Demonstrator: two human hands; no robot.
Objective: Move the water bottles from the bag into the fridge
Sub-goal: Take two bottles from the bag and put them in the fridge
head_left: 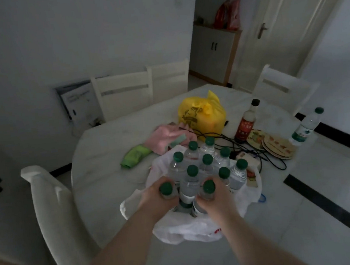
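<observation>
A white plastic bag [185,229] lies open on the round white table [99,152], near its front edge. Several clear water bottles with green caps [206,161] stand upright inside it. My left hand [154,198] is wrapped around the neck of the front-left bottle [166,189]. My right hand [216,196] grips the front-right bottle [206,191]. Both bottles are still among the others in the bag. The fridge is not in view.
Behind the bag lie a yellow bag [202,117], pink and green cloths [166,137], black cables [246,149], a dark sauce bottle [247,123], stacked plates [278,146] and a lone water bottle [307,126]. White chairs [49,208] ring the table; a door [277,28] stands at the back right.
</observation>
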